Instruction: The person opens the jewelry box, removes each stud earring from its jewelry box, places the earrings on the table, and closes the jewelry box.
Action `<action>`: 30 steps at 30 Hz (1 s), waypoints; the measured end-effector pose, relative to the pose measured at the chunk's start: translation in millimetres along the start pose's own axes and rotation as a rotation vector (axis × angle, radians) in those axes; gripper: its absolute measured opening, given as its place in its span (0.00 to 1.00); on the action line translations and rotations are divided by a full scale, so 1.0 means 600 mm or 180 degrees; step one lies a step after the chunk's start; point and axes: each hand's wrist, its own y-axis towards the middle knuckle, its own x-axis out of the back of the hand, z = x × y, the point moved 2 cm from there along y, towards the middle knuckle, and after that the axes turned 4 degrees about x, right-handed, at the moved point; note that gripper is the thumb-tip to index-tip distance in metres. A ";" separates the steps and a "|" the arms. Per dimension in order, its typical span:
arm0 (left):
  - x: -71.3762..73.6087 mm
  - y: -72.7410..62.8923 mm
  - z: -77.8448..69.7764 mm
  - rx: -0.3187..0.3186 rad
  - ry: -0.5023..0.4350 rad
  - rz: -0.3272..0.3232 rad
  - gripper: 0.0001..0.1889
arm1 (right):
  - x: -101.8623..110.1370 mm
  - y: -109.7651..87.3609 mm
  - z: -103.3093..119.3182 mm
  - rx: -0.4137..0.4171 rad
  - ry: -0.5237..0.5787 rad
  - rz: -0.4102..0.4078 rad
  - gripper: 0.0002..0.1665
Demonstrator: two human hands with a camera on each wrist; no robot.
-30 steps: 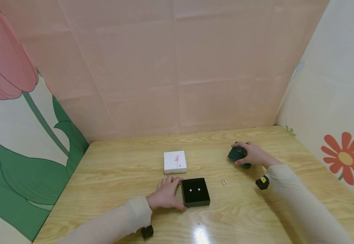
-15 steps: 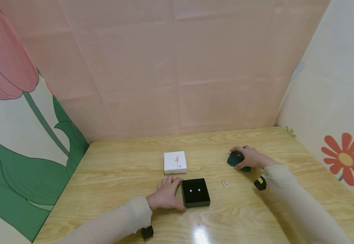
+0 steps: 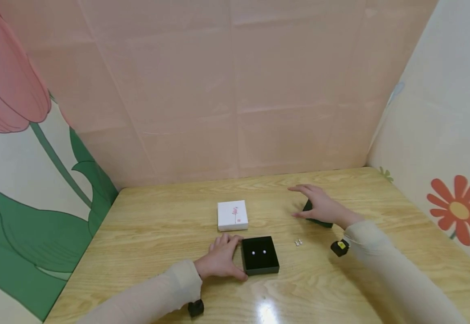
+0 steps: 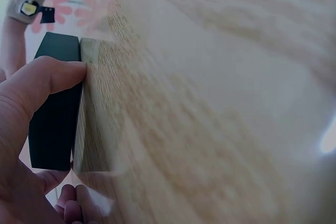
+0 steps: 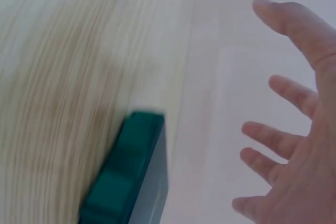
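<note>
A dark green box with a black lining stands at the front middle, holding two small pearl-like studs. My left hand grips it from the left, thumb and index finger at its two left corners. The left wrist view shows the thumb across the box's wall. My right hand hovers over a dark green, lid-like piece at the right and partly hides it. In the right wrist view the fingers of that hand are spread, apart from the green piece.
A white box with a pink flower print lies behind the dark green box. Several tiny shiny bits are on the wood-grain table, right of the dark green box. Printed cloth walls rise at the back and sides.
My right hand set the green piece down flatter, then let go of it, spreading its fingers and shifting slightly left. My left hand and the dark green box stayed still.
</note>
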 end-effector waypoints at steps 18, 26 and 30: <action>0.000 0.002 -0.001 -0.0006 0.0124 -0.0008 0.51 | -0.067 -0.015 0.139 0.0456 0.0232 0.0583 0.31; -0.002 0.005 0.002 -0.0020 0.0130 -0.0014 0.51 | -0.100 -0.021 0.166 0.0571 0.0016 0.0656 0.20; -0.003 0.005 0.003 -0.0040 0.0133 -0.0009 0.51 | -0.112 -0.021 0.167 0.0486 -0.0046 0.0691 0.19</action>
